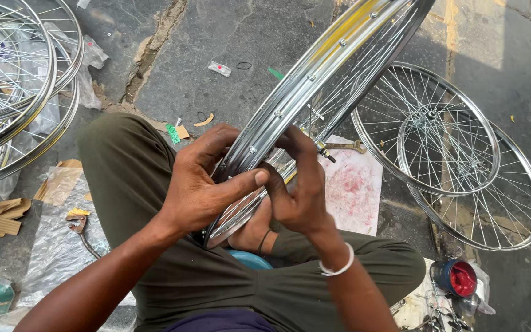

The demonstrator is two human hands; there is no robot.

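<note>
The chrome wheel rim (314, 80) rests tilted across the lap, left hand (201, 184) clasping it steady while the right hand (299, 184) pinches a spoke nipple.

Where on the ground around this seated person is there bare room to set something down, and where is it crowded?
Bare pavement lies ahead, between the stacked wheels on the left and the held rim, with only small scraps. Another bare strip lies beyond the two wheels on the right. Crowded: plastic and cardboard at the left, and the red-capped tub corner.
</note>
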